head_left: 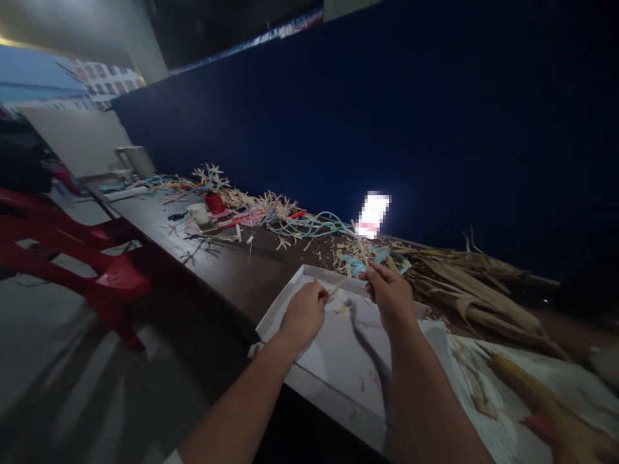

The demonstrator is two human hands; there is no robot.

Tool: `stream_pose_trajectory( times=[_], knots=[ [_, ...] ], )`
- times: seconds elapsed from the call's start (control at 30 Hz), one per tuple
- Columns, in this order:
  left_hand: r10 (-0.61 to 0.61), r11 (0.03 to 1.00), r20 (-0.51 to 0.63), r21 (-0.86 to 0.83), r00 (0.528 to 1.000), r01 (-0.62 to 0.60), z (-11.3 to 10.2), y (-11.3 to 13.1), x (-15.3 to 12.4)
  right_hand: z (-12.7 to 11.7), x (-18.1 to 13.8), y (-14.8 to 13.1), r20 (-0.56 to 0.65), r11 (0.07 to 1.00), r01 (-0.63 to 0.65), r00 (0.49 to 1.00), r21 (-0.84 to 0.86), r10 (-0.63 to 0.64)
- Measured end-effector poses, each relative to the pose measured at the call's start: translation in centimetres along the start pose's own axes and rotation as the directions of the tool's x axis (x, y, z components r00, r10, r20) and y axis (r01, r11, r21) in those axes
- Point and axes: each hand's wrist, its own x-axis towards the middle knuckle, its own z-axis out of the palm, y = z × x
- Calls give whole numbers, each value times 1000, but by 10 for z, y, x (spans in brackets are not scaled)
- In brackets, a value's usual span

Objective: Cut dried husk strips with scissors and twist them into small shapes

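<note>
Over a shallow white cardboard box point(338, 380), my left hand point(305, 312) is closed, its fingertips pinching a small pale strip of dried leaf point(334, 290). My right hand point(391, 293), at the box's far right edge, pinches a thin pale strip point(362, 250) that points up and away from me. Between the hands, a small yellowish star-shaped scrap point(343, 310) lies in the box. Red handwritten marks show on the box's floor. The strip ends inside my fingers are hidden.
A pile of dried leaves point(478, 283) lies to the right, near a blurred yellow-handled tool point(520, 380). Pale scraps, blue cords point(314, 224) and a red spool point(215, 203) line the wall. A lit screen point(373, 214) stands behind. A red plastic chair point(111, 277) is at left.
</note>
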Motion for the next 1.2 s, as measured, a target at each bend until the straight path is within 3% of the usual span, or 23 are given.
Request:
stream_pose_trajectory(
  times=[0.07, 0.13, 0.23, 0.3, 0.43, 0.57, 0.7, 0.87, 1.03, 1.2],
  knots=[
    [-138, 950, 33, -280, 990, 142, 1, 2, 7, 0, -3, -5, 98, 990, -109, 990, 84, 101],
    [-236, 817, 126, -511, 963, 267, -1, 6, 14, 1, -8, -10, 257, 973, -218, 947, 79, 192],
    [-226, 735, 175, -615, 958, 286, -6, 15, 21, 1, -13, -13, 477, 960, -278, 841, -20, 253],
    [-194, 734, 176, -627, 965, 262, -8, 21, 23, 1, -14, -11, 537, 968, -246, 810, -51, 234],
    [-172, 713, 186, -654, 968, 252, -6, 26, 26, 0, -11, -6, 509, 986, -158, 845, -51, 162],
    [-164, 633, 238, -719, 957, 288, -3, 31, 29, -2, -7, -5, 427, 988, -153, 893, -9, 142],
    [-66, 696, 281, -674, 958, 245, -2, 34, 35, -4, -6, -7, 364, 984, -179, 917, 12, 163],
    [-29, 735, 198, -660, 980, 156, 10, 26, 42, -6, -6, -9, 356, 972, -229, 913, 46, 198],
    [59, 604, 157, -792, 986, 90, 24, 20, 42, -5, -7, -8, 344, 967, -253, 912, 44, 223],
    [27, 646, 56, -763, 998, 25, 28, 18, 42, -1, -7, -5, 347, 991, -134, 929, -11, 129]
  ],
)
